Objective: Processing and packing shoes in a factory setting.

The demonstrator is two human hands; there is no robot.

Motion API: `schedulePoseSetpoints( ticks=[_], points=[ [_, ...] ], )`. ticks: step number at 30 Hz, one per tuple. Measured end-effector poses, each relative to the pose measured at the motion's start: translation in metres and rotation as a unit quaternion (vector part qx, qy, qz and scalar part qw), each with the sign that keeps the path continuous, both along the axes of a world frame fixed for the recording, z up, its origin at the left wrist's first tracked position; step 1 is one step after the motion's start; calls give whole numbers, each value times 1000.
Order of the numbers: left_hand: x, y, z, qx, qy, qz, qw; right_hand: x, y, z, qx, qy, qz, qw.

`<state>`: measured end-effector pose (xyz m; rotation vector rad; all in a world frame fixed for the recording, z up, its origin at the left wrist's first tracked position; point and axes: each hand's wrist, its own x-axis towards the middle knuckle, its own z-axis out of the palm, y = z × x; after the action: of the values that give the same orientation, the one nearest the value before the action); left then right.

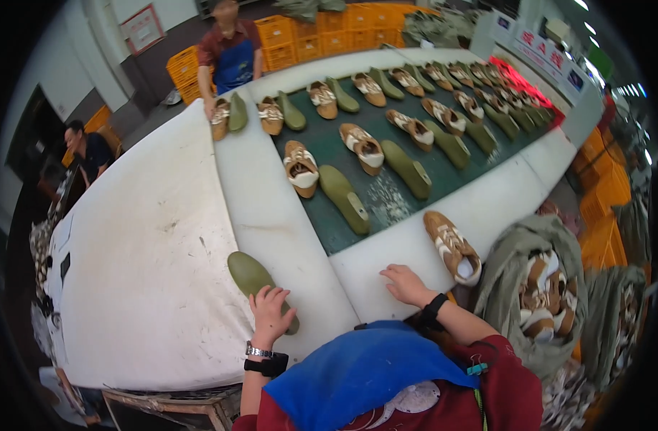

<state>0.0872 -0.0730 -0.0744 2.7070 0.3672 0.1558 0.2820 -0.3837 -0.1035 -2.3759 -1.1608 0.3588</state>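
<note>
My left hand (273,316) is closed over the heel end of an olive-green shoe last (248,273), which lies on the white tabletop with its toe pointing away to the left. Fingers stretched out and holding nothing, my right hand (408,285) is over the white near border of the table. To the right of that hand, apart from it, a brown sneaker (451,244) with cream laces sits on the same border. Beyond my hands, more brown sneakers (300,169) and green lasts (344,200) are arranged in rows on a dark green belt (386,201).
A grey cloth-lined container (505,294) full of brown and white shoes stands at my right. White sheeting covers the left tabletop (149,273). Across the table a person in a blue apron (232,61) touches a sneaker. Orange crates (307,47) are stacked at the back.
</note>
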Motion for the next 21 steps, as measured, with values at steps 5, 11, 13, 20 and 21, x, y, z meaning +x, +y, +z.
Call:
schedulePoseSetpoints(
  ticks=[5,11,13,20,21],
  points=[
    [2,5,-2,-6,11,-55,998,-44,-73,9,-133,-39,-113,984],
    [12,1,4,40,24,-51,998,-57,-68,5,-182,25,-164,969],
    [13,0,2,49,14,-56,997,-60,-71,8,-192,20,-165,967],
    [12,5,-16,106,-26,-30,994,-62,-67,-3,-193,-18,-149,970],
    [11,9,-20,139,-30,-13,990,-61,-64,-1,-194,-7,-142,971]
  ],
)
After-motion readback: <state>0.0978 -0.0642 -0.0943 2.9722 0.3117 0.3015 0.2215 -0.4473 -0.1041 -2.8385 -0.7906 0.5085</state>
